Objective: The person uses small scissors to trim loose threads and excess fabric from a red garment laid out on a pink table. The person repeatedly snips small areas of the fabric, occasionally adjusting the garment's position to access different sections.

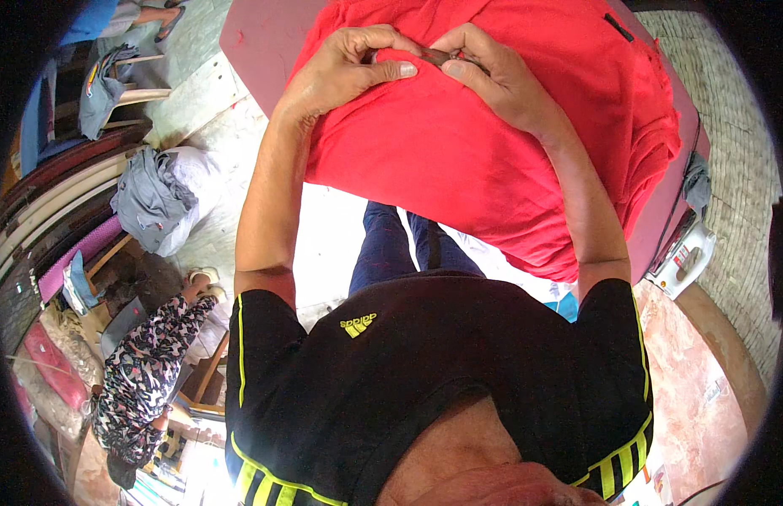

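Note:
A large red cloth (425,139) lies spread over a table with a dull pink top (261,38), and its near edge hangs down in front of my legs. At the cloth's far part my left hand (358,66) pinches a bit of the fabric between thumb and fingers. Beside it, my right hand (501,80) is closed on a small dark metal tool (438,56), whose tip points toward the left fingertips. Fingers cover most of that tool, so its exact kind is hidden. The two hands are nearly touching.
A short black object (618,27) lies on the cloth's far right. A white and grey iron (683,260) stands beyond the table's right edge. Grey clothes (151,198) are heaped at left, near shelves. A person in patterned clothes (147,371) is at lower left.

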`<state>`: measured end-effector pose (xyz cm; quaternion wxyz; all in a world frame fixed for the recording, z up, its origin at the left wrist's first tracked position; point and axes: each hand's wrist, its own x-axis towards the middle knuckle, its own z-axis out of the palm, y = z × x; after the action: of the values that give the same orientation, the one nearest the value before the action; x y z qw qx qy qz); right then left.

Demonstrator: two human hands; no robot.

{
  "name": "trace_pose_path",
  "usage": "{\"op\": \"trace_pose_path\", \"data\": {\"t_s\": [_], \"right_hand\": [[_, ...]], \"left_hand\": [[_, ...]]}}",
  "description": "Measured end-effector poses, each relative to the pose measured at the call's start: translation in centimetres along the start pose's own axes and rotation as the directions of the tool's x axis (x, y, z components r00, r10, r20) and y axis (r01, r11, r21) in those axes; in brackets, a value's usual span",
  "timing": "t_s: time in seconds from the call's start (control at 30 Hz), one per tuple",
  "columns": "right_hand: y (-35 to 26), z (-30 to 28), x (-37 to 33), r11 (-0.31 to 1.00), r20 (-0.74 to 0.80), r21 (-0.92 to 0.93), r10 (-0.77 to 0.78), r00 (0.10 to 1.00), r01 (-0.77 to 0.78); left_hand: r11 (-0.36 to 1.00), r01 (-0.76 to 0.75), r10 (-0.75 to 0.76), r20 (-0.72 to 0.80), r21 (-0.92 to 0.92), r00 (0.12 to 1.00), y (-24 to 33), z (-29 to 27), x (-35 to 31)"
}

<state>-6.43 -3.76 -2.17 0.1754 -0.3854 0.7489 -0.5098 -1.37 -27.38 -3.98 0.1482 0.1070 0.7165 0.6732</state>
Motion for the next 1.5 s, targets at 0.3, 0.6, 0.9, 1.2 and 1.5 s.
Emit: {"op": "trace_pose_path", "data": {"t_s": [0.3, 0.6, 0.9, 1.2, 1.5], "right_hand": [[-0.2, 1.1, -1.1, 0.956, -0.091, 0.269, 0.145, 0.985, -0.116], [-1.2, 1.6, -2.1, 0.861, -0.088, 0.432, 0.338, 0.937, -0.270], [-1.3, 1.0, -2.3, 0.765, 0.022, 0.549, 0.389, 0.921, -0.336], [-1.2, 0.9, -2.7, 0.734, 0.036, 0.588, 0.396, 0.918, -0.340], [-0.2, 1.3, -2.9, 0.808, -0.001, 0.514, 0.335, 0.942, -0.287]], "left_hand": [[0.994, -0.048, 0.054, 0.067, -0.101, 0.996, -0.2, -1.0, 0.7], [0.963, -0.207, 0.233, -0.138, 0.175, 0.963, 2.8, -1.9, -0.9], [0.865, -0.255, 0.467, -0.506, 0.433, 0.726, 0.4, 6.3, -4.3], [0.906, -0.157, 0.366, -0.543, 0.392, 0.755, 1.9, 7.5, -3.9], [0.984, -0.130, 0.180, -0.614, 0.126, 0.768, 0.6, 8.2, -3.5]]}}
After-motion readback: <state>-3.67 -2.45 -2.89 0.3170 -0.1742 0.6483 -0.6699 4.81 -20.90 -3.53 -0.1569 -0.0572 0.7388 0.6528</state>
